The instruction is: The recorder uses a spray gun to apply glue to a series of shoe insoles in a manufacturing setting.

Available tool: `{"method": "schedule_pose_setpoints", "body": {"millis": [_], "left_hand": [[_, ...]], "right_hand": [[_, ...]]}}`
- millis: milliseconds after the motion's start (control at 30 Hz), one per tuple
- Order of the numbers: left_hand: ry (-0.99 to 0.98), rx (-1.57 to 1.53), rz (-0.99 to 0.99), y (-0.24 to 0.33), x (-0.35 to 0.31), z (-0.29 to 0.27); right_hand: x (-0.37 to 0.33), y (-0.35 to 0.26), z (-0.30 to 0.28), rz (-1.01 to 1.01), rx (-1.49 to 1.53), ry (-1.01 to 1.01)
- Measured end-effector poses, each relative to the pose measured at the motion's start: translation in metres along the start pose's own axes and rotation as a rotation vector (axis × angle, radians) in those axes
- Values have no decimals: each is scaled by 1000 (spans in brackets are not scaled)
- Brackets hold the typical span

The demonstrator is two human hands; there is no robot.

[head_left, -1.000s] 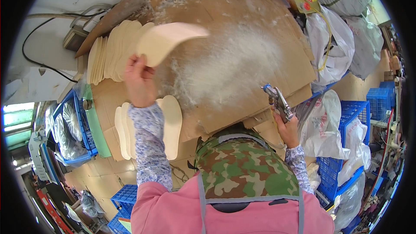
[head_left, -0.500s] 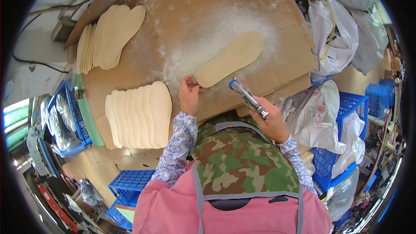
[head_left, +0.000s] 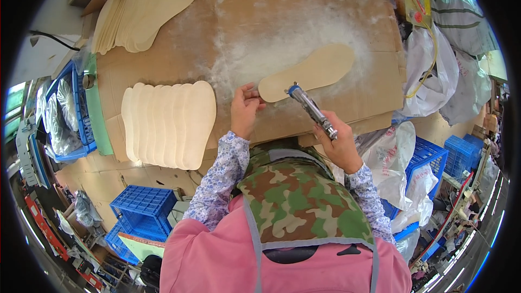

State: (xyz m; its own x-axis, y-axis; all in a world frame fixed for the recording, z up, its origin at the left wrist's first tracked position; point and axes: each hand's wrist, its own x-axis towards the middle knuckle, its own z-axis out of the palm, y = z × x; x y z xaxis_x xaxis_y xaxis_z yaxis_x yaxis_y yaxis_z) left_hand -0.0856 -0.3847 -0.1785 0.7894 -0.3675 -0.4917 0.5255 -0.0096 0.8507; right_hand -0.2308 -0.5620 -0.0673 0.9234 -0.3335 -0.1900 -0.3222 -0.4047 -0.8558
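A beige shoe insole lies slantwise on a powder-dusted cardboard sheet. At its narrow, nearer-left end, my left hand has its fingers curled at the edge, thumb below and fingertips above. My right hand is wrapped round a silver tube-shaped hand tool with a blue collar near its tip. That tip overlaps the insole's near edge in the picture; whether it touches cannot be told. To the left are a fanned row of insoles and, farther off, another fanned pile.
The cardboard covers the worktable. Blue plastic crates stand at left, lower left and right. White plastic bags hang along the right side. A yellow box with a cord sits at the far right.
The view has shifted, moving the insole piles up or leftward in the picture. The tool's tip has come over the insole's near edge. My left hand stays by the insole's end.
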Motion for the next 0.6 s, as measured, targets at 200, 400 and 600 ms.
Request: {"method": "schedule_pose_setpoints", "body": {"millis": [200, 400, 600], "left_hand": [[-40, 48, 43, -1, -1, 0], [-55, 87, 28, -3, -1, -2], [-40, 106, 27, 2, -6, 0]], "right_hand": [[9, 15, -26, 13, -75, 123], [16, 34, -53, -37, -160, 278], [16, 49, -75, 8, -171, 390]]}}
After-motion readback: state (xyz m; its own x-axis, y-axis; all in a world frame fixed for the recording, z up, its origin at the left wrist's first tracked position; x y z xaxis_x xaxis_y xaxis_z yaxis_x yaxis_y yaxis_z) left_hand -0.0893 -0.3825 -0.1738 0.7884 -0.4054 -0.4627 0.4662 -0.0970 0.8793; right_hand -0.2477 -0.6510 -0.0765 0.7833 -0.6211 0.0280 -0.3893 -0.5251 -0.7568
